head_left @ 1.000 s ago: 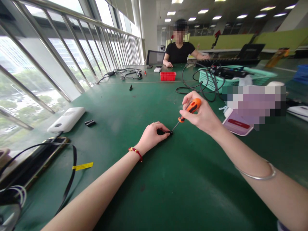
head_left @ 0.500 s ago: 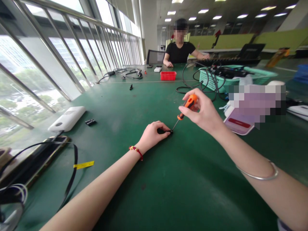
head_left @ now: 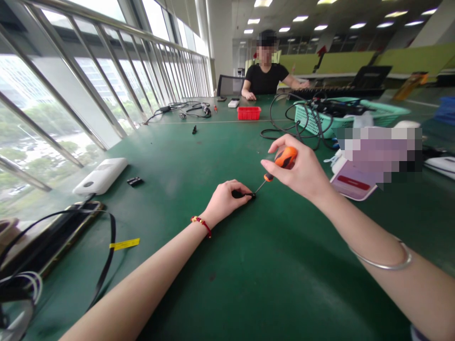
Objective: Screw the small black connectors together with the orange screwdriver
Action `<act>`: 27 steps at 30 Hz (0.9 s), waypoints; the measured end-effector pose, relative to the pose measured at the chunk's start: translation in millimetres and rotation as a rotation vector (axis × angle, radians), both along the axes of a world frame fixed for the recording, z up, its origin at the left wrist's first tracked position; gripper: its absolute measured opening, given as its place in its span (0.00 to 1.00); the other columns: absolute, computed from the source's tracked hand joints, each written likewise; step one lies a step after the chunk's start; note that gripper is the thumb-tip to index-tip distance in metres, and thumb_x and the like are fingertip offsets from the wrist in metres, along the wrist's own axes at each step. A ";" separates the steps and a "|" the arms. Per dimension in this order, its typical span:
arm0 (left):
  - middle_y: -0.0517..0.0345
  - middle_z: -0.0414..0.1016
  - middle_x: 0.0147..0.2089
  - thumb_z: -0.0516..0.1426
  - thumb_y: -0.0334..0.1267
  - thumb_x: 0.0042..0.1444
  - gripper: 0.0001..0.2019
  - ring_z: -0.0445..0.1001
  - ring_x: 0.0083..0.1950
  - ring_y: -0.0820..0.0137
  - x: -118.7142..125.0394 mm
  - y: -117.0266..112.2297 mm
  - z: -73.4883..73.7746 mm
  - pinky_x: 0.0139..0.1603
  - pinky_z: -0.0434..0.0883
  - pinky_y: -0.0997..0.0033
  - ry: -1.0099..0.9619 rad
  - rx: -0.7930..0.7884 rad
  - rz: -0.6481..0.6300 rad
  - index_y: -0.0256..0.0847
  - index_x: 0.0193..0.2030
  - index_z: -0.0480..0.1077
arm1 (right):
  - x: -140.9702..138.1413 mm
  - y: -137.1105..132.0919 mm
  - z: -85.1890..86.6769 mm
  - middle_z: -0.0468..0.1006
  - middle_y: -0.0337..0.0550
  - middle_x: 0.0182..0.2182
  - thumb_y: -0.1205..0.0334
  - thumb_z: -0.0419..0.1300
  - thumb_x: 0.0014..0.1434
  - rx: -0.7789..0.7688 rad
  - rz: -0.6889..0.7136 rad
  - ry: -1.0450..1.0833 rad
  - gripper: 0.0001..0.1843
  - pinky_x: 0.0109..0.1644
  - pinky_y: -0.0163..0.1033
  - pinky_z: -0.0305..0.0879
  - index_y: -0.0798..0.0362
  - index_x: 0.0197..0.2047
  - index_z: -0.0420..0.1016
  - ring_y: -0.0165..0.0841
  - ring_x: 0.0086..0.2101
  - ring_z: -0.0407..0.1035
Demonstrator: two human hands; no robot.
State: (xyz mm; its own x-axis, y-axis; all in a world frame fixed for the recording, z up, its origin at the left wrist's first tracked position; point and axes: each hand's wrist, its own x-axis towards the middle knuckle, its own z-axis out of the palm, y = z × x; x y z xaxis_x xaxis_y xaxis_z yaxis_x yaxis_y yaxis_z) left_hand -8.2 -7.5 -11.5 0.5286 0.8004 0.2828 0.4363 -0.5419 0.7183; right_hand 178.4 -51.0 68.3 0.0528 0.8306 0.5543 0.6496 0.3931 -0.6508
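Small black part (head_left: 246, 194): frame centre, on green table (head_left: 284, 265), pinched by closed left hand (head_left: 224, 202). Orange screwdriver (head_left: 284, 158): gripped in right hand (head_left: 304, 173), tip touching part. Best kept pinned, shaft steady, turning lightly.

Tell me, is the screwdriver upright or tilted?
Tilted: the screwdriver slants from the right hand down-left to the black part pinched by the left hand.

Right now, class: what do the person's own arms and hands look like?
Both forearms are bare, hands ungloved. A red cord bracelet with a gold bead circles the wrist of the left hand; a thin silver bangle rings the forearm behind the right hand.
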 end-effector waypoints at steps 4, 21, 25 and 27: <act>0.56 0.78 0.37 0.60 0.36 0.51 0.06 0.75 0.39 0.70 0.7 -0.8 0.4 0.45 0.72 0.70 -0.005 0.001 0.011 0.40 0.35 0.78 | -3.9 -2.9 2.6 0.62 0.33 0.15 0.53 0.62 0.49 -0.016 -0.066 -0.025 0.12 0.23 0.34 0.50 0.52 0.24 0.67 0.26 0.18 0.56; 0.58 0.77 0.36 0.60 0.36 0.51 0.06 0.75 0.38 0.69 0.4 -1.3 1.1 0.43 0.72 0.70 0.055 0.039 0.032 0.41 0.34 0.77 | -2.0 -1.9 2.9 0.64 0.33 0.18 0.59 0.61 0.49 0.022 0.013 0.032 0.07 0.24 0.33 0.51 0.51 0.27 0.67 0.25 0.19 0.56; 0.58 0.77 0.36 0.60 0.36 0.51 0.06 0.75 0.38 0.70 0.1 -1.3 1.4 0.43 0.72 0.70 0.052 0.045 0.021 0.41 0.35 0.77 | 1.1 -0.3 1.1 0.65 0.33 0.23 0.63 0.62 0.46 0.019 0.106 0.060 0.13 0.25 0.33 0.54 0.50 0.36 0.67 0.26 0.21 0.58; 0.58 0.77 0.36 0.60 0.36 0.51 0.06 0.75 0.38 0.70 -0.1 -1.3 1.5 0.43 0.72 0.70 0.051 0.045 0.018 0.41 0.35 0.77 | 0.7 -0.9 0.7 0.64 0.32 0.21 0.58 0.64 0.46 0.014 0.052 0.021 0.14 0.24 0.33 0.52 0.50 0.36 0.67 0.26 0.20 0.57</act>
